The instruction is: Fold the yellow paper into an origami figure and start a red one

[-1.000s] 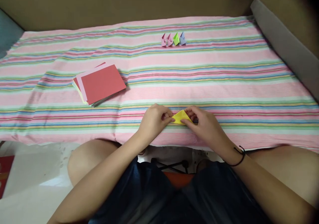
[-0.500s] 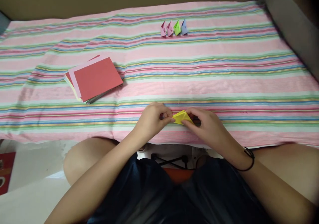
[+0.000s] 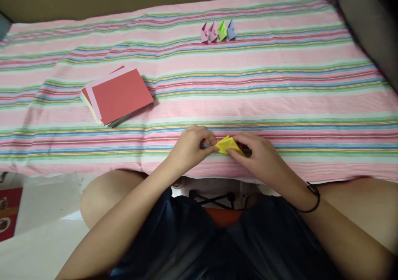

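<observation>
Yellow folded paper (image 3: 229, 144), to the near right of the red-topped paper stack (image 3: 122, 97), is held at opposite ends by the left hand (image 3: 190, 148) and right hand (image 3: 260, 155), each nearly closed in a pinch.

Head cam; looks fwd/down over lap (image 3: 174, 238) & cloth (image 3: 264, 105).

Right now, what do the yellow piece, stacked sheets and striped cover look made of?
Yellow piece: probably thin, smooth paper; sharp creases.
Stacked sheets: matte paper or thin card; flat, straight edges.
Striped cover: likely matte fabric; soft wrinkles.
</observation>
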A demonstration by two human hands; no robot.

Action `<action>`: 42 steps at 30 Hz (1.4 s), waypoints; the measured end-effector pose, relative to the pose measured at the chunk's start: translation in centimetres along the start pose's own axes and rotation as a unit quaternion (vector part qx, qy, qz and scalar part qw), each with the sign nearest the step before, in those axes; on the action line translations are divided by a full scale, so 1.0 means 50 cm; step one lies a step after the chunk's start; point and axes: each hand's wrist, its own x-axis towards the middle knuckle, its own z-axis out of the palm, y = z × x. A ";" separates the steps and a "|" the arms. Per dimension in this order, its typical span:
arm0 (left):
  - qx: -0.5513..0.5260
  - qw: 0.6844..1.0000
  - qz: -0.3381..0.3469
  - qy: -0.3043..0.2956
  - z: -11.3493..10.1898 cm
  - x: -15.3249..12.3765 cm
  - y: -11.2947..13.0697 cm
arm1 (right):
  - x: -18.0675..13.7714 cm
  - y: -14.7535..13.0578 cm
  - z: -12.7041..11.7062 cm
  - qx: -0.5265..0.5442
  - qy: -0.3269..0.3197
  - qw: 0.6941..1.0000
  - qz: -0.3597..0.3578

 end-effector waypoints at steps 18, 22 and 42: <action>0.077 0.997 0.002 -0.011 0.011 0.005 0.006 | 0.007 0.026 -0.004 -0.044 0.002 0.999 -0.001; 0.101 0.995 0.013 -0.010 0.014 0.004 0.003 | 0.008 0.021 0.005 -0.056 0.032 0.998 0.020; 0.041 0.994 0.016 -0.095 -0.013 0.023 -0.001 | 0.023 0.020 -0.011 -0.009 -0.027 0.997 0.074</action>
